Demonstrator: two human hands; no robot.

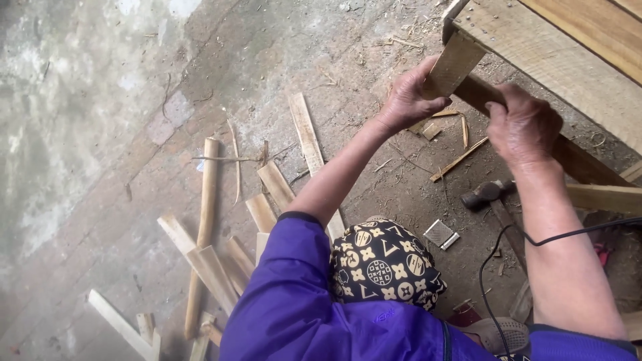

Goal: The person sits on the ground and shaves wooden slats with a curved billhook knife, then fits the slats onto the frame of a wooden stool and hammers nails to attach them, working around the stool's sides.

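Head view: left hand (409, 100) fingers grip the wooden leg (453, 65); right hand (525, 127) fingers clasp the brace (483, 93).

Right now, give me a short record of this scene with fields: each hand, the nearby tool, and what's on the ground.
left hand: grips the end of a wooden slat on a wooden frame
right hand: closed on a darker rail of the frame
tool: hammer lying on the ground below the right hand
ground: offcut wood pieces scattered on bare concrete
cable: black cord beside the right forearm
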